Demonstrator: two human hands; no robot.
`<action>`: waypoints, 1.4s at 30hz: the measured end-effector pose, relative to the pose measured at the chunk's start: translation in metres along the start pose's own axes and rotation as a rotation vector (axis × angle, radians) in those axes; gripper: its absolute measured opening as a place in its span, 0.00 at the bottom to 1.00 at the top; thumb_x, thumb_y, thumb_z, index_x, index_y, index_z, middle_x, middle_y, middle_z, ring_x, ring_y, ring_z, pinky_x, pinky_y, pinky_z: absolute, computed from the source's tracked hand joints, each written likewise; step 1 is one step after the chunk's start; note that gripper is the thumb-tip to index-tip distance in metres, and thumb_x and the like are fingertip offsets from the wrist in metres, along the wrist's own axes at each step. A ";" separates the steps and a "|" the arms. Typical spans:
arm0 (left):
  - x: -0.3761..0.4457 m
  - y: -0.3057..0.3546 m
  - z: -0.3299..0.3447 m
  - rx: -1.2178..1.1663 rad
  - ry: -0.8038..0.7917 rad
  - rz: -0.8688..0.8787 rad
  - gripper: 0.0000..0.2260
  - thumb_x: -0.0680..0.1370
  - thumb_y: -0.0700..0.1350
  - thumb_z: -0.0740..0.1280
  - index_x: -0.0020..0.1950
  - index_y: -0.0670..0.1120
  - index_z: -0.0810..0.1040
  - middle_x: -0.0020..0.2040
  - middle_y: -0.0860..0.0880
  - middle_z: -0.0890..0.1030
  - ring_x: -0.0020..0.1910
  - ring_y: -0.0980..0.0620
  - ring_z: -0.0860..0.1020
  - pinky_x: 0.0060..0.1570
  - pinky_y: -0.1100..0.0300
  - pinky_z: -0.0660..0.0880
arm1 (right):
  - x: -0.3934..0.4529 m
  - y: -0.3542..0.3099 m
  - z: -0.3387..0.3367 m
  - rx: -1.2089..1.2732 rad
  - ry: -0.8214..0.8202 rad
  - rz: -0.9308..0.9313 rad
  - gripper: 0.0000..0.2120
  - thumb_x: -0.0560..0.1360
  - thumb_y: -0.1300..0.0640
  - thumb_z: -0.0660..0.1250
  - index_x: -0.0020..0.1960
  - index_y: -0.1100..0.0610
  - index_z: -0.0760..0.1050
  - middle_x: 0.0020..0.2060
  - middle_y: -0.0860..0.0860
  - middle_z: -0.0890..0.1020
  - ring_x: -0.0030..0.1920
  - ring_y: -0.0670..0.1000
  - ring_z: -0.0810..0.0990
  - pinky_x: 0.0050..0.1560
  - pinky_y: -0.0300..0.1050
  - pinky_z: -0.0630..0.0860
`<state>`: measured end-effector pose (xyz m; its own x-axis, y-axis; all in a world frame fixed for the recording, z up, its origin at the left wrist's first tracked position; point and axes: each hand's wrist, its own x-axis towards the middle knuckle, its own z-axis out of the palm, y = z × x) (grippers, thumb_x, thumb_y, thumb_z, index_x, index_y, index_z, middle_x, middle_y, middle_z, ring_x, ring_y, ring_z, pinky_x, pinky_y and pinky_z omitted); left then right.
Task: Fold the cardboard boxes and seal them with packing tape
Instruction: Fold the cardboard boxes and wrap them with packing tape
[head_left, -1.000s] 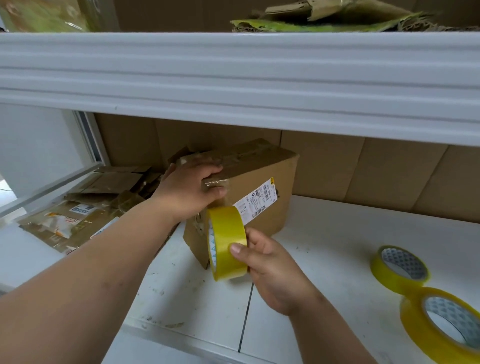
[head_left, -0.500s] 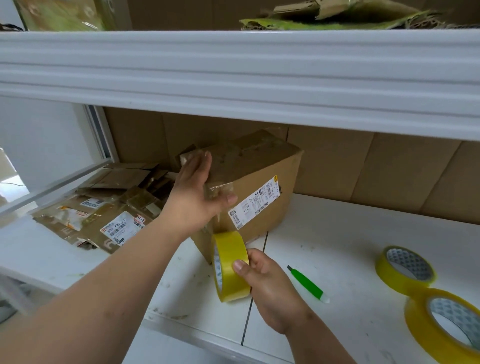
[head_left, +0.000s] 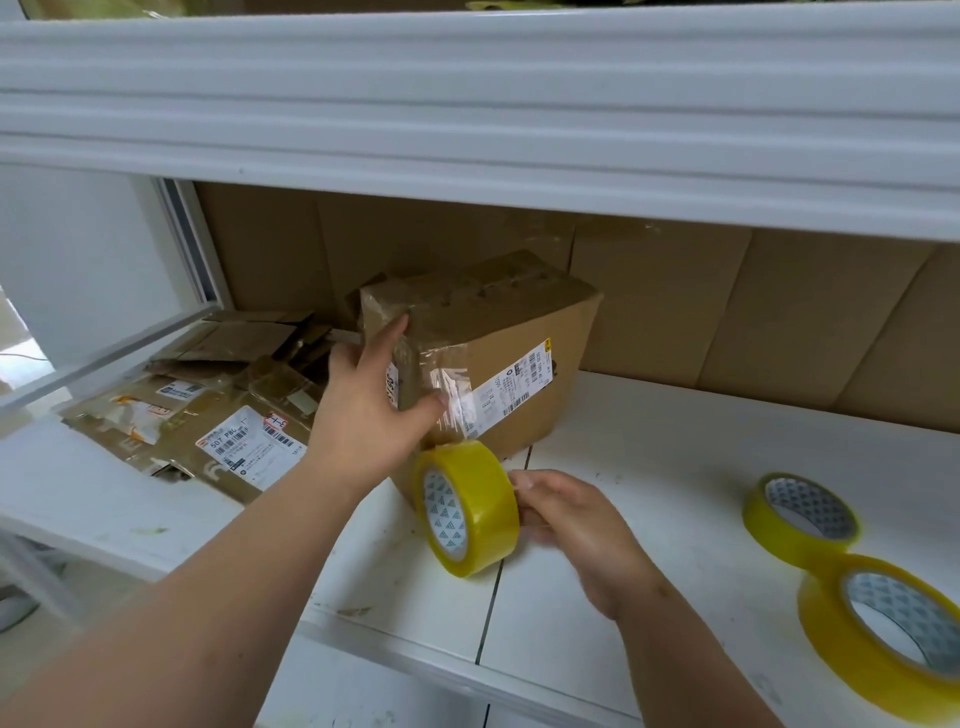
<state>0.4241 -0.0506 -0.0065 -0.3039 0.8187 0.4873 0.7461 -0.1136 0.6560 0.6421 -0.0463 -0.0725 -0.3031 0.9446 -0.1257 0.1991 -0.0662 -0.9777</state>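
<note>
A closed brown cardboard box (head_left: 498, 332) with a white shipping label stands on the white shelf (head_left: 649, 467), against the cardboard back wall. My left hand (head_left: 371, 400) lies flat against the box's near left corner, fingers straight, thumb pressing a clear strip of tape onto the front face. My right hand (head_left: 576, 525) grips a yellow tape roll (head_left: 467, 506) just below the box's front corner; the strip runs from the roll up to the box.
Two more yellow tape rolls (head_left: 802, 514) (head_left: 883, 634) lie at the right. A heap of flattened cardboard boxes (head_left: 208, 410) with labels sits at the left. A white upper shelf (head_left: 467, 114) overhangs the work area. The shelf's front edge is near my forearms.
The tape roll has come down and away from the box, drawing out a strip. My left hand has slid onto the box's corner, pressing the tape. The green pen seen earlier is now hidden.
</note>
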 end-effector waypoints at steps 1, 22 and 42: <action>-0.001 -0.001 -0.002 0.002 -0.068 -0.032 0.40 0.71 0.56 0.74 0.77 0.67 0.56 0.59 0.49 0.72 0.52 0.50 0.77 0.46 0.61 0.71 | 0.004 0.006 -0.008 -0.146 0.132 -0.007 0.08 0.80 0.49 0.64 0.53 0.48 0.82 0.49 0.43 0.84 0.51 0.46 0.82 0.57 0.48 0.78; -0.015 -0.006 0.020 -0.254 0.001 -0.370 0.06 0.76 0.50 0.72 0.44 0.51 0.77 0.43 0.48 0.83 0.46 0.44 0.81 0.50 0.45 0.79 | 0.013 -0.052 0.002 -0.663 0.126 -0.479 0.05 0.81 0.48 0.59 0.56 0.42 0.66 0.52 0.45 0.77 0.48 0.50 0.77 0.47 0.49 0.76; -0.011 0.000 0.027 -0.358 -0.003 -0.372 0.12 0.75 0.45 0.73 0.32 0.50 0.81 0.31 0.60 0.79 0.30 0.63 0.75 0.31 0.68 0.68 | 0.055 -0.093 0.032 -0.933 0.151 -0.657 0.10 0.80 0.50 0.63 0.56 0.55 0.76 0.50 0.55 0.77 0.49 0.59 0.77 0.44 0.49 0.73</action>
<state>0.4431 -0.0447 -0.0275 -0.5083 0.8416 0.1827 0.3386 0.0003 0.9409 0.5771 0.0016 0.0063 -0.5020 0.7416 0.4450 0.6751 0.6576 -0.3344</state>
